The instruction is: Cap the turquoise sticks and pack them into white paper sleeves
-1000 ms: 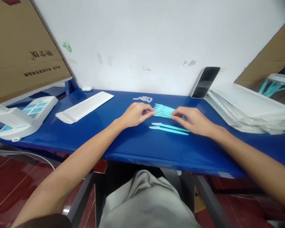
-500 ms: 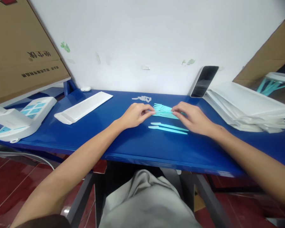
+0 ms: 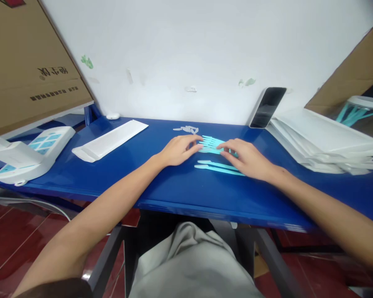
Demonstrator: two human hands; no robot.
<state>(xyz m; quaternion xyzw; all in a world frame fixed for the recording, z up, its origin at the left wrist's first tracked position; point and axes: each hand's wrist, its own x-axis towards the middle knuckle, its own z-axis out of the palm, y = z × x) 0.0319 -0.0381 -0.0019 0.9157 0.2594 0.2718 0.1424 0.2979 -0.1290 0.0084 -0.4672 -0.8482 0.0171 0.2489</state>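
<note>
Several slim turquoise eyebrow razors lie side by side in a row on the blue table, their narrow ends to the left. My left hand is at those left ends, thumb and index finger apart with nothing between them. Across the row, my right hand has its thumb and index fingertip closed about the nearest razor of the row; the palm hides its right end. Two more turquoise razors lie apart, nearer the table's front, partly under my right hand. Behind the row is a small pile of whitish translucent plastic pieces.
A white tray and a white power strip with a charger lie left. At the right, a phone leans on the wall beside stacked white packets. Behind them stands a clear container holding turquoise sticks. A cardboard box rises far left.
My right hand has moved slightly left along the razors. My left thumb and index finger have parted from the razor end they pinched.
</note>
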